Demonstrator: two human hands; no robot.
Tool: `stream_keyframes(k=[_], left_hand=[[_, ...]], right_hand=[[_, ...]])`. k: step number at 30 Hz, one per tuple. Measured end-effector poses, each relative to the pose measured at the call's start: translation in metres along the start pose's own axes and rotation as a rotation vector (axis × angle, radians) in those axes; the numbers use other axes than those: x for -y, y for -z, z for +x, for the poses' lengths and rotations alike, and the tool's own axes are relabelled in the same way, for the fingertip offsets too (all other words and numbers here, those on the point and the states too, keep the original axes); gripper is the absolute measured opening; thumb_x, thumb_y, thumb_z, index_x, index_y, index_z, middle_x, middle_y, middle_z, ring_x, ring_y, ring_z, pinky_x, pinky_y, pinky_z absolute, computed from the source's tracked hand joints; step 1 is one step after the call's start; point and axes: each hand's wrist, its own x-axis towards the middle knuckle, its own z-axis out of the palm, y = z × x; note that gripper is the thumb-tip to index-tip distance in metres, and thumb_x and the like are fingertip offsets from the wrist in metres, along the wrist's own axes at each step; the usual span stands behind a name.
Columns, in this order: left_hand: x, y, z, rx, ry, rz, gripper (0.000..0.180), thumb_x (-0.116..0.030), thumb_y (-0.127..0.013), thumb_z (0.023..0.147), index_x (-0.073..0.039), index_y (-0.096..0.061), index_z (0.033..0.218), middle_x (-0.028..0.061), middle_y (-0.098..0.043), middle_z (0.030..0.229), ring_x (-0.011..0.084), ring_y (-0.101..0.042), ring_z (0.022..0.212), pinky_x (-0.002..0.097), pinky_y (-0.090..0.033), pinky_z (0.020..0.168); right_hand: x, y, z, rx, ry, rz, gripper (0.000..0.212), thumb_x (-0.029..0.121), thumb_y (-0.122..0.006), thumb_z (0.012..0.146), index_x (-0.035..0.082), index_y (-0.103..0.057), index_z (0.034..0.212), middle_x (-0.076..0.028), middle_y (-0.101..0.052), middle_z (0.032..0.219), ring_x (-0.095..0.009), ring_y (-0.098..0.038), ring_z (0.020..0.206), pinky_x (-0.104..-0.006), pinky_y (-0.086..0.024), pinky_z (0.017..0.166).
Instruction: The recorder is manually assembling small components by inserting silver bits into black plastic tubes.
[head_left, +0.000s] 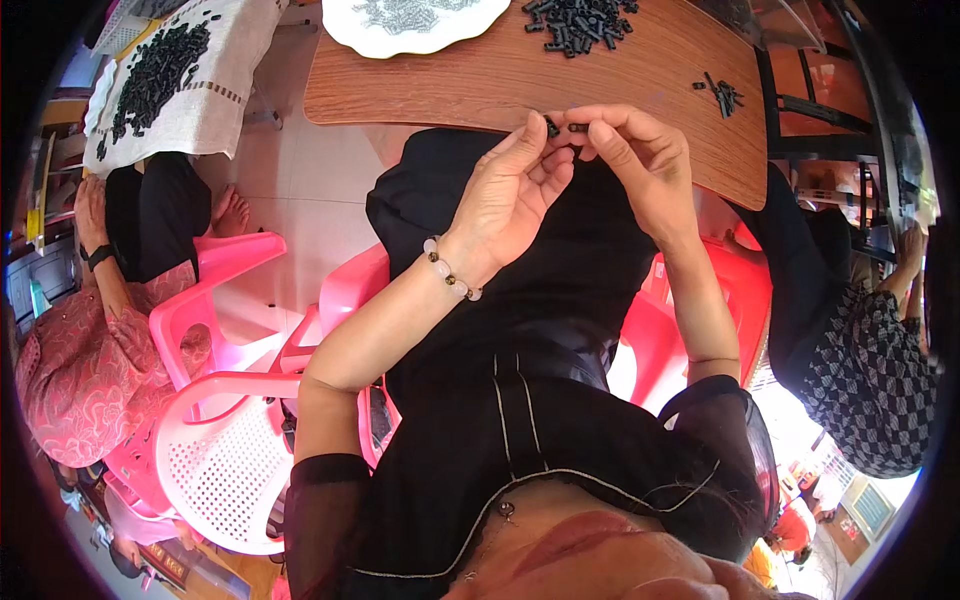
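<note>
Both hands are raised close together at the near edge of the brown wooden table (420, 85). My left hand (505, 195), with a beaded bracelet at its wrist, pinches a small black part (551, 127) between thumb and forefinger. Facing it, my right hand (645, 165) grips another small black cylindrical part (578, 128) by thumb and fingertips. The two parts are a short gap apart. Beyond my hands lies a heap of short black cylindrical pieces (580, 25). Several longer black pieces (725, 97) form a small group at the right.
A white scalloped plate (400, 45) of small clear pieces stands at the table's far left. On a cloth-covered table (215, 115) lies another black heap (160, 80). Pink plastic chairs (225, 465) surround me. One person (110, 370) sits at the left, another (865, 370) at the right.
</note>
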Motion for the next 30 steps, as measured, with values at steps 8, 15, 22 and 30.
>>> stream_keyframes(k=[8, 15, 22, 30], left_hand=[[-0.003, -0.009, -0.006, -0.036, 0.003, -0.009, 0.035, -0.038, -0.065, 0.089, -0.01, -0.062, 0.111, -0.0019, -0.062, 0.095, 0.0066, -0.054, 0.084, 0.0211, -0.047, 0.076], [0.0, -0.006, -0.004, -0.006, -0.006, 0.003, 0.038, -0.041, -0.067, 0.087, -0.012, -0.063, 0.112, -0.0044, -0.061, 0.096, 0.0058, -0.052, 0.087, 0.0221, -0.044, 0.077], [0.0, -0.007, -0.004, 0.002, 0.01, -0.006, 0.038, -0.042, -0.067, 0.086, -0.014, -0.063, 0.113, -0.0066, -0.059, 0.095, 0.0059, -0.051, 0.087, 0.0229, -0.043, 0.078], [0.002, -0.007, -0.003, 0.037, 0.022, 0.002, 0.036, -0.041, -0.066, 0.087, -0.014, -0.063, 0.111, -0.0082, -0.058, 0.093, 0.0052, -0.051, 0.087, 0.0242, -0.043, 0.081]], right_hand=[[-0.007, -0.002, -0.005, -0.077, 0.022, 0.133, 0.019, 0.003, -0.068, 0.086, -0.002, -0.066, 0.104, -0.007, -0.068, 0.098, -0.013, -0.064, 0.089, -0.0241, -0.051, 0.079], [-0.001, -0.008, -0.006, -0.12, 0.034, 0.154, 0.018, -0.001, -0.067, 0.086, -0.003, -0.065, 0.104, -0.007, -0.067, 0.093, -0.011, -0.064, 0.088, -0.024, -0.052, 0.081], [-0.006, -0.005, -0.007, -0.064, 0.08, 0.164, 0.015, -0.003, -0.07, 0.083, -0.004, -0.064, 0.097, -0.008, -0.067, 0.094, -0.013, -0.065, 0.084, -0.0247, -0.052, 0.079], [-0.008, -0.002, -0.007, -0.091, 0.284, -0.176, 0.012, -0.004, -0.075, 0.073, 0.002, -0.069, 0.082, -0.006, -0.068, 0.084, -0.014, -0.06, 0.082, -0.0269, -0.047, 0.076]])
